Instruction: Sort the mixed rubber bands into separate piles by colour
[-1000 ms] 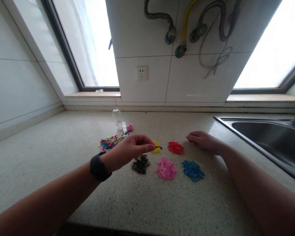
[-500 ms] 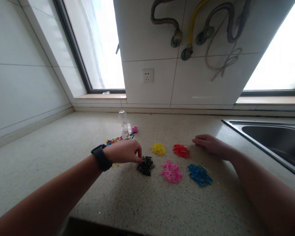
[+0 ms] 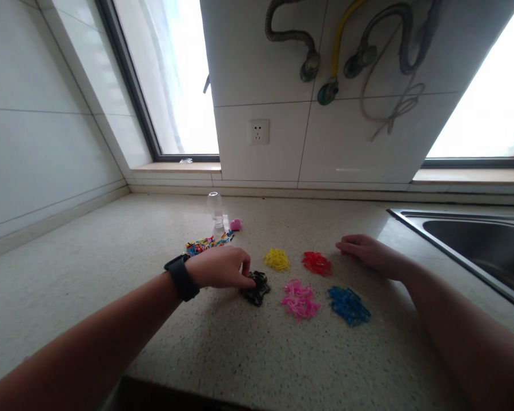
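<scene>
My left hand (image 3: 226, 268), with a dark watch (image 3: 182, 277) on its wrist, is lowered onto the left side of a pile of small black strips (image 3: 257, 288). Its fingers are bent in a pinch over the pile; whatever is between the tips is hidden. My right hand (image 3: 362, 251) rests on the counter, fingers drawn together, just right of a red pile (image 3: 317, 263), apart from it and with nothing visible in it. Similar small pieces lie in yellow (image 3: 276, 259), pink (image 3: 300, 299) and blue (image 3: 349, 306) piles. A mixed-colour heap (image 3: 200, 245) is partly covered by my left hand.
A clear bottle (image 3: 215, 208) stands behind the mixed heap, beside a small pink object (image 3: 236, 224). The speckled counter (image 3: 257, 354) runs back to a tiled wall with a socket (image 3: 258, 132). A steel sink (image 3: 475, 234) is set in at the right.
My left hand has shifted slightly right, farther over the black pile. The view has moved a little. My right hand and the other piles look unchanged.
</scene>
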The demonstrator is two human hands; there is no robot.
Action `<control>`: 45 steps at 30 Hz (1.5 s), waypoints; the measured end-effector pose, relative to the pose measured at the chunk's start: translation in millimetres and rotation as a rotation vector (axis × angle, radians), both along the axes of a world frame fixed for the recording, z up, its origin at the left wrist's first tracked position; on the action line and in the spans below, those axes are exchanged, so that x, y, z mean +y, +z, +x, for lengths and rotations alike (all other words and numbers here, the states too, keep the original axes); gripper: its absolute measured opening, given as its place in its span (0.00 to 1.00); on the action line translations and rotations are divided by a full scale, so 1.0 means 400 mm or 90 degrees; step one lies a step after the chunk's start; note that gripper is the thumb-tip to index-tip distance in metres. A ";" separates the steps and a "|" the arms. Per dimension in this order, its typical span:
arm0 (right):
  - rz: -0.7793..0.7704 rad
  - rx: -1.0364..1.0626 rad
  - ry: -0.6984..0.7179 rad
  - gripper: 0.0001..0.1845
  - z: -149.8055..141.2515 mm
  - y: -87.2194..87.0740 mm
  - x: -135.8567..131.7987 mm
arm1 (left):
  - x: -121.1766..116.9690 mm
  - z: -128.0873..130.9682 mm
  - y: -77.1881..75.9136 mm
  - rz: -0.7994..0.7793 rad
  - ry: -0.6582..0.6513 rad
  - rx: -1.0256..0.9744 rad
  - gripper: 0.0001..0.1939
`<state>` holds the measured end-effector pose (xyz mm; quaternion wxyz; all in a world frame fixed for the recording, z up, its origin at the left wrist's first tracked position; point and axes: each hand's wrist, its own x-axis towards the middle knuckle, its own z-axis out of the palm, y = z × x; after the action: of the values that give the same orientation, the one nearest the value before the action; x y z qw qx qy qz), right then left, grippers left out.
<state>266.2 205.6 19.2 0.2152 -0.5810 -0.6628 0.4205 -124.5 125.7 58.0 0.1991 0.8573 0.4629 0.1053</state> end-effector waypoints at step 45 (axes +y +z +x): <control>0.017 -0.010 0.009 0.24 0.005 -0.010 0.003 | -0.007 -0.005 0.068 0.022 -0.042 0.085 0.12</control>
<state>268.1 206.9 15.3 0.2148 -0.5765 -0.6740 0.4088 -126.7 123.1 85.4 0.1565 0.8806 0.4445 0.0494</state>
